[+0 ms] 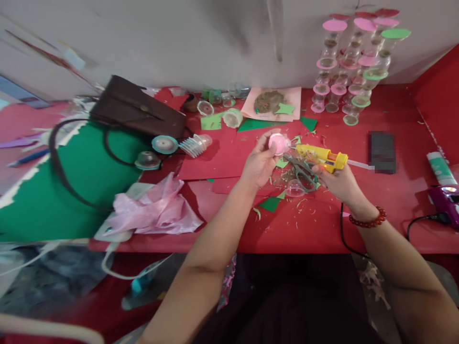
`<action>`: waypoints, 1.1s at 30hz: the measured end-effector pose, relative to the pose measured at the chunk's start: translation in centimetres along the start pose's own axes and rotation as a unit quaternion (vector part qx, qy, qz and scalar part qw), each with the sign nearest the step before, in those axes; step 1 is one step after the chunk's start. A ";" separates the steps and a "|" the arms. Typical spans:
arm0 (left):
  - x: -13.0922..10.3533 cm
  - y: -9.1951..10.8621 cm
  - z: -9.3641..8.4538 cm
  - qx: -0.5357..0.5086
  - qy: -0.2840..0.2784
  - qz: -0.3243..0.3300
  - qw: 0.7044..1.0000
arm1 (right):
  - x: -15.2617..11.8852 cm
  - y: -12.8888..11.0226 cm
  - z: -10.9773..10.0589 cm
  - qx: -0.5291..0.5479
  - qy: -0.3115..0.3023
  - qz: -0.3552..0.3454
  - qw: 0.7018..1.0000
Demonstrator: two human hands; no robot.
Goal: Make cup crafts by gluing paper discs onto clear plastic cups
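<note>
My left hand (263, 162) pinches a small plastic cup with a pink round end (278, 144), held just above the table. A yellow hot glue gun (317, 155) is in my right hand (337, 179), its nozzle at the cup's edge; whether it touches, I cannot tell. A white glue stick (360, 165) pokes from the gun's back. Under the gun lie grey-handled scissors (304, 173), among green and pale paper scraps. Below them rests a clear plastic cup (296, 188).
Hourglass-like cup stacks (337, 62) with pink and green discs stand at the back right. At left are a brown bag (138, 107), stacked clear cups (195, 145) and a pink plastic bag (158, 208). Sand lies on a pink sheet (247, 112). A black cord (342, 234) hangs over the front edge.
</note>
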State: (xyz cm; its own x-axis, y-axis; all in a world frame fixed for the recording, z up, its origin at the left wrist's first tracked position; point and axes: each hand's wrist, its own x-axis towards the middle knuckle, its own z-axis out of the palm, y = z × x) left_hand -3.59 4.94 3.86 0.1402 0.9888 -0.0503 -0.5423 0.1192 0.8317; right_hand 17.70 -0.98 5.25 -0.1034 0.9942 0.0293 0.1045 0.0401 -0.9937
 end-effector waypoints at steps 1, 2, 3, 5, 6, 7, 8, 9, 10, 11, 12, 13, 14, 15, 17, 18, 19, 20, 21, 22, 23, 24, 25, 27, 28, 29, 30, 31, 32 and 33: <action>0.0 0.0 0.1 -0.001 0.003 -0.001 1.000 | 0.0 0.0 0.0 0.001 0.001 -0.002 1.000; 0.0 0.1 0.1 -0.002 0.004 -0.002 1.000 | 0.1 0.1 0.0 0.002 0.006 -0.006 1.000; 0.0 0.1 0.1 -0.002 0.004 -0.004 1.000 | 0.1 0.1 0.0 0.003 0.010 -0.011 1.000; 0.0 0.0 0.0 -0.001 0.001 -0.008 1.000 | 0.1 0.2 0.0 0.003 0.020 -0.019 1.000; 0.0 0.0 -0.1 0.000 -0.002 -0.008 1.000 | 0.1 0.2 0.0 0.001 0.023 -0.023 0.999; 0.0 0.0 -0.1 0.000 -0.007 -0.009 1.000 | 0.1 0.2 0.0 -0.002 0.025 -0.026 0.999; 0.1 -0.1 -0.2 0.001 -0.012 -0.007 1.000 | 0.1 0.2 0.0 -0.005 0.026 -0.029 0.999; 0.1 -0.2 -0.3 0.002 -0.017 -0.004 1.000 | 0.1 0.2 -0.1 -0.009 0.028 -0.031 0.999; 0.2 -0.3 -0.4 0.003 -0.021 0.000 1.000 | 0.1 0.2 -0.1 -0.012 0.028 -0.034 0.999; 0.2 -0.3 -0.5 0.005 -0.024 0.004 1.000 | 0.1 0.2 -0.2 -0.016 0.027 -0.035 0.999; 0.3 -0.4 -0.6 0.008 -0.026 0.007 1.000 | 0.1 0.3 -0.2 -0.019 0.027 -0.037 0.999; 0.3 -0.5 -0.6 0.011 -0.028 0.010 1.000 | 0.1 0.3 -0.2 -0.021 0.026 -0.039 0.999; 0.3 -0.6 -0.6 0.014 -0.029 0.012 0.999 | 0.1 0.4 -0.3 -0.022 0.026 -0.041 0.999; 0.3 -0.6 -0.7 0.017 -0.030 0.014 0.999 | 0.2 0.4 -0.2 -0.021 0.026 -0.043 0.999; 0.3 -0.7 -0.7 0.022 -0.033 0.017 0.999 | 0.2 0.5 -0.2 -0.014 0.030 -0.047 0.998; 0.3 -0.8 -0.7 0.025 -0.034 0.018 0.999 | 0.2 0.5 -0.1 -0.009 0.032 -0.048 0.998; 0.3 -0.8 -0.7 0.027 -0.035 0.018 0.999 | 0.2 0.4 -0.1 -0.004 0.032 -0.047 0.998; 0.3 -0.8 -0.7 0.028 -0.035 0.017 0.999 | 0.2 0.4 -0.1 -0.001 0.031 -0.046 0.998; 0.3 -0.8 -0.7 0.030 -0.036 0.016 0.999 | 0.1 0.3 0.0 0.000 0.029 -0.044 0.999; 0.3 -0.8 -0.7 0.031 -0.035 0.015 0.999 | 0.1 0.3 0.0 -0.001 0.025 -0.041 0.999; 0.3 -0.8 -0.7 0.031 -0.035 0.016 0.999 | 0.0 0.2 0.1 -0.004 0.021 -0.038 0.999; 0.3 -0.8 -0.7 0.032 -0.034 0.016 0.999 | 0.0 0.2 0.1 -0.008 0.017 -0.035 0.999; 0.3 -0.8 -0.7 0.032 -0.032 0.016 0.999 | -0.1 0.2 0.1 -0.013 0.016 -0.035 0.999; 0.3 -0.8 -0.7 0.033 -0.029 0.017 0.999 | -0.1 0.3 0.1 -0.025 0.017 -0.037 0.999; 0.3 -0.7 -0.7 0.033 -0.028 0.018 0.999 | -0.1 0.3 0.2 -0.032 0.018 -0.039 0.999; 0.3 -0.7 -0.7 0.032 -0.027 0.020 0.999 | -0.2 0.4 0.2 -0.040 0.020 -0.040 0.998; 0.3 -0.7 -0.8 0.031 -0.027 0.023 0.999 | -0.2 0.4 0.2 -0.048 0.021 -0.038 0.998; 0.3 -0.8 -0.8 0.029 -0.027 0.025 0.999 | -0.2 0.3 0.2 -0.054 0.022 -0.035 0.998; 0.3 -0.8 -0.8 0.027 -0.029 0.026 0.999 | -0.2 0.3 0.2 -0.061 0.022 -0.031 0.997; 0.4 -0.8 -0.9 0.025 -0.030 0.027 0.999 | -0.2 0.2 0.1 -0.066 0.022 -0.028 0.997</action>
State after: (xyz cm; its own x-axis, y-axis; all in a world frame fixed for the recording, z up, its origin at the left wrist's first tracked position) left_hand -3.83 5.29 2.73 0.1628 0.9863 0.0278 -0.5095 0.0599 0.8584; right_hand 17.60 -1.22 4.98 -0.0699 0.9933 0.0916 0.2294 0.1054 -0.9676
